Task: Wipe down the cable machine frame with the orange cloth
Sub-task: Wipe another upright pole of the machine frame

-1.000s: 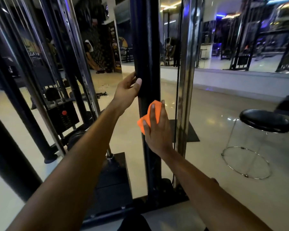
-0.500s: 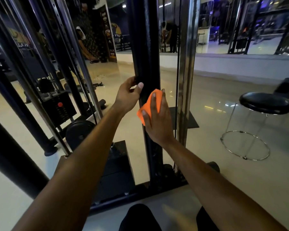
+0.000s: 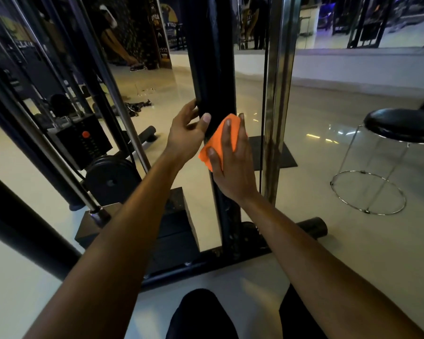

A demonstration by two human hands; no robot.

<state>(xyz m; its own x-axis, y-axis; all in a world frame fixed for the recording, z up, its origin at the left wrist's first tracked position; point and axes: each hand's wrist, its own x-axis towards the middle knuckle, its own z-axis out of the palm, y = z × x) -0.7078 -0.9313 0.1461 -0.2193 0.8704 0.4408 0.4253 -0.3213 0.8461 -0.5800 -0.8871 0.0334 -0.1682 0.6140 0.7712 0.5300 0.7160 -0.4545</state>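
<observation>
Head view. Black upright post [image 3: 213, 69] of the cable machine frame stands at centre, 12 o'clock from the knees. Right hand [image 3: 233, 165] presses the orange cloth [image 3: 220, 140] flat against the post's front face, fingers straight, thumb at the cloth's lower edge. Left hand [image 3: 186, 135] touches the post's left edge just beside the cloth, at its 9 o'clock; fingers loosely bent, thumb extended, holding nothing. Chrome rail [image 3: 275, 94] at 3 o'clock of the post. Black stool [image 3: 402, 126] further right on the floor [image 3: 328, 253]. Weight stack [image 3: 83, 140] at 9 o'clock.
</observation>
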